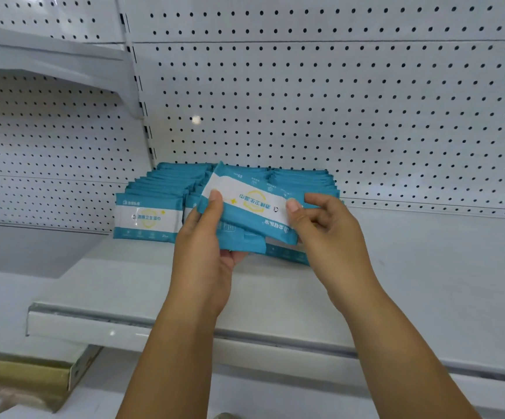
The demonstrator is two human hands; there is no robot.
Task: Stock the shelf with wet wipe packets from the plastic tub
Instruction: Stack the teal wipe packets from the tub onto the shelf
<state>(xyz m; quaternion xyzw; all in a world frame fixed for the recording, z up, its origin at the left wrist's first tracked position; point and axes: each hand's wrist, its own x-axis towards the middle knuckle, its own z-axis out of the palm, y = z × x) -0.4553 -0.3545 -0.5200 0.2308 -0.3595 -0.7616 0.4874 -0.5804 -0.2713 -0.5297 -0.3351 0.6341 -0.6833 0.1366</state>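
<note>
teal-and-white flat plastic wet wipe packet (246, 207) held above white metal shelf (396, 282), long axis left-right, print upside down, left hand (206, 246) pinching its left end, right hand (324, 234) pinching its right end, rows of matching packets (154, 204) standing behind, white pegboard back panel (336, 101) at far side
</note>
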